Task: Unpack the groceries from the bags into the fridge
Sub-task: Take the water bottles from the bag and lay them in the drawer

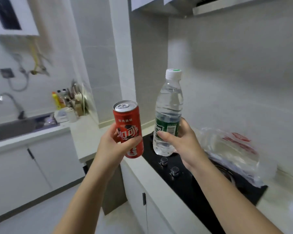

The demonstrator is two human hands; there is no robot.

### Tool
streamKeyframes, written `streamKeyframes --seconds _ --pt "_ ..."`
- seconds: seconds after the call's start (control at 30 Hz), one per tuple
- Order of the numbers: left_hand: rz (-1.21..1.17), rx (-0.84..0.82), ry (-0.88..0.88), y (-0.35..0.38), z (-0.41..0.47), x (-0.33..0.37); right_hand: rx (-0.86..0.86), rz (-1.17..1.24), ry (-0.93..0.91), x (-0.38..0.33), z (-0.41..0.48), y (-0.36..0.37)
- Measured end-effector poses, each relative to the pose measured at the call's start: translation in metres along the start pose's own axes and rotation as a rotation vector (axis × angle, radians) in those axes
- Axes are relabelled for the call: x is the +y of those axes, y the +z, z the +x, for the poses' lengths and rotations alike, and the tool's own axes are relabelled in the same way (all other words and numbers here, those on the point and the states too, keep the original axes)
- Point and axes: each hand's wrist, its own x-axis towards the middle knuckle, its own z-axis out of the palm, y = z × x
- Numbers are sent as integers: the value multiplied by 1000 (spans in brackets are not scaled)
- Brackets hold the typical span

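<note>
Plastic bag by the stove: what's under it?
The bag lies on the black stove, covering its right part. Part of a burner shows at the bag's edge. The rest beneath is hidden.

— What's in each hand?
— The left hand (112, 147) grips a red can (125, 119) mid-frame, tilted a little. The right hand (188, 142) holds a clear bottle (170, 105) with a white cap and green label, just beside it.
— And behind them?
— A crumpled plastic bag (226, 149) lies on the black hob (193, 186), right. The sink (10, 128) is at far left.
</note>
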Motion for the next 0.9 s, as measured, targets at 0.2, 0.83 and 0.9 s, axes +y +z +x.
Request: streamKeyframes --seconds 0.2,0.83,0.9 --pt "53 305 -58 -45 -35 7 -322 113 25 6 19 57" --pt "266 1143 -160 -143 -261 57 -1102 353 83 -42 -109 246" --pt "288 1206 -151 -149 -294 66 -1170 391 100 -51 -138 263"
